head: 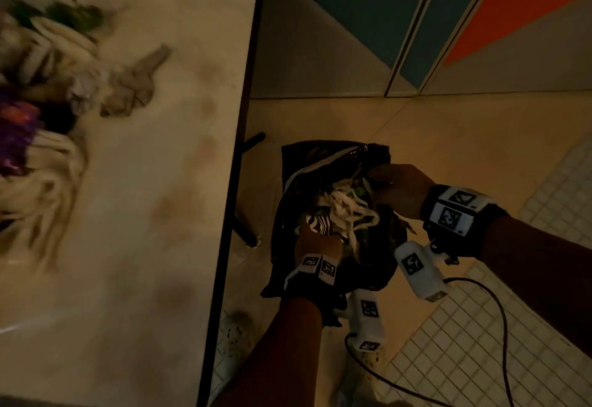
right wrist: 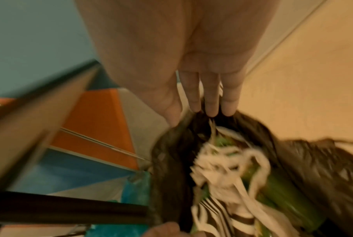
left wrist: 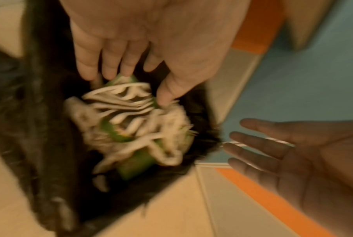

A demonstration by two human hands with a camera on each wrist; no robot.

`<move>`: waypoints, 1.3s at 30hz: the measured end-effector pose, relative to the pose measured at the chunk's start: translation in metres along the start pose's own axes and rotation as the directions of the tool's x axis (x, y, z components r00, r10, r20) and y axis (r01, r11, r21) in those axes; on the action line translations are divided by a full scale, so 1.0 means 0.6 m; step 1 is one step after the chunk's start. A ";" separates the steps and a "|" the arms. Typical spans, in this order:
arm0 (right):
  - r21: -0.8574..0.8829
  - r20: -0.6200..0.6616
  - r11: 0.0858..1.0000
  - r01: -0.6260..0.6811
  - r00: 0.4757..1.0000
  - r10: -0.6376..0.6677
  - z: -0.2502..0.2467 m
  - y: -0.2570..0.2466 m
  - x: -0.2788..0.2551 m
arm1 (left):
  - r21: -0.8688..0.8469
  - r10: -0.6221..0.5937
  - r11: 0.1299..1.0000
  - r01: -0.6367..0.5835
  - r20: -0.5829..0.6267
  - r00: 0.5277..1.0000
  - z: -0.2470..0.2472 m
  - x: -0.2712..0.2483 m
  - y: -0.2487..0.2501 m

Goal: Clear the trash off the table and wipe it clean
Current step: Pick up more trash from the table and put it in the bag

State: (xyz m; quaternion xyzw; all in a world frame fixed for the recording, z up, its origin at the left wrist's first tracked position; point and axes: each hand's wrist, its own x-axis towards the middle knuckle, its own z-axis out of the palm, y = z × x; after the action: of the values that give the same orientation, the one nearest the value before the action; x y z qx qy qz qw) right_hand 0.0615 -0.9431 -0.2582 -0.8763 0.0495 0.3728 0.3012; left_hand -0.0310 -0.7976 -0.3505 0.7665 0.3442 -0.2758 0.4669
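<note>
From the head view, you stand beside the table (head: 134, 182), whose left edge still carries a blurred heap of trash (head: 38, 92): pale strips, green scraps, crumpled paper and something purple. Off its right edge, the black trash bag (head: 333, 163) sits open on the tiled floor (head: 448, 137). Your left hand (head: 315, 243) is at the near rim of the bag, your right hand (head: 397, 190) at the far rim.

The left wrist view shows your left hand (left wrist: 151, 40) reaching down, fingers (left wrist: 108, 64) loosely spread over the white strips and green pieces (left wrist: 135, 128) inside the bag; it seems to touch them, though blur makes that unsure. Your right hand (left wrist: 303, 157) is flat, fingers spread, holding nothing.

In the right wrist view, your right hand (right wrist: 195, 64) has straight fingers (right wrist: 210, 99) pressed side by side, their tips at the bag's rim (right wrist: 252, 125).
</note>
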 end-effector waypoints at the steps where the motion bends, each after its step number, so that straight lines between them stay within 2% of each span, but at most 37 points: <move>1: 0.018 -0.012 1.000 0.012 1.000 -0.012 -0.015 -0.006 -0.020 | 0.036 0.025 0.999 -0.025 0.003 1.000 -0.011 -0.020 0.017; 5: 0.065 -0.079 0.997 0.046 0.996 -0.041 -0.068 -0.031 -0.087 | -0.048 0.076 0.996 -0.079 -0.062 0.995 -0.056 -0.095 0.101; 8: 0.057 -0.128 0.995 0.086 0.989 -0.078 -0.101 -0.055 -0.126 | -0.192 0.148 0.971 -0.145 0.005 0.989 -0.092 -0.158 0.162; 11: 0.028 -0.155 0.991 0.129 0.980 -0.123 -0.123 -0.085 -0.155 | -0.342 0.198 0.927 -0.157 0.089 0.976 -0.134 -0.217 0.206; 13: 0.022 -0.168 0.990 0.142 0.976 -0.136 -0.129 -0.108 -0.173 | -0.354 0.230 0.919 -0.175 0.117 0.966 -0.163 -0.250 0.219; 18: 0.039 -0.202 0.984 0.176 0.965 -0.165 -0.111 -0.182 -0.207 | -0.208 0.414 0.901 -0.380 0.154 0.897 -0.264 -0.322 0.223; 22: 0.058 -0.175 0.979 0.194 0.968 -0.181 -0.070 -0.267 -0.215 | -0.082 0.566 0.824 -0.560 0.128 0.814 -0.383 -0.341 0.216; 25: 0.077 -0.176 0.974 0.215 0.964 -0.199 -0.027 -0.339 -0.209 | -0.005 0.624 0.779 -0.626 0.089 0.776 -0.484 -0.335 0.209; 30: -0.012 -0.148 0.957 0.289 0.946 -0.288 0.064 -0.465 -0.210 | 0.072 0.598 0.799 -0.596 -0.001 0.801 -0.659 -0.290 0.192; 31: -0.040 -0.137 0.952 0.302 0.943 -0.305 0.084 -0.487 -0.212 | 0.119 0.611 0.788 -0.604 -0.033 0.791 -0.693 -0.280 0.189; 33: -0.084 -0.097 0.950 0.302 0.946 -0.309 0.121 -0.524 -0.217 | 0.288 0.667 0.731 -0.619 -0.108 0.738 -0.754 -0.258 0.184; 35: -0.178 -0.052 0.934 0.310 0.945 -0.323 0.157 -0.556 -0.215 | 0.477 0.712 0.661 -0.579 -0.157 0.684 -0.804 -0.236 0.180; 36: -0.224 -0.027 0.921 0.319 0.943 -0.333 0.173 -0.571 -0.213 | 0.547 0.718 0.637 -0.543 -0.165 0.676 -0.826 -0.224 0.178; 37: -0.259 -0.007 0.908 0.328 0.940 -0.342 0.189 -0.586 -0.210 | 0.602 0.704 0.627 -0.494 -0.165 0.691 -0.843 -0.212 0.175; 39: -0.291 -0.001 0.899 0.329 0.939 -0.344 0.216 -0.610 -0.200 | 0.692 0.635 0.614 -0.380 -0.147 0.758 -0.866 -0.194 0.167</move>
State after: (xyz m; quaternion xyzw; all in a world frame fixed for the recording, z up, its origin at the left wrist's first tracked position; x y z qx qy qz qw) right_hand 0.0086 -0.5886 -0.0667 -0.9152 -0.1492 0.2954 0.2298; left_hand 0.0295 -0.3916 0.0029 0.9797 0.0790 -0.0727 0.1695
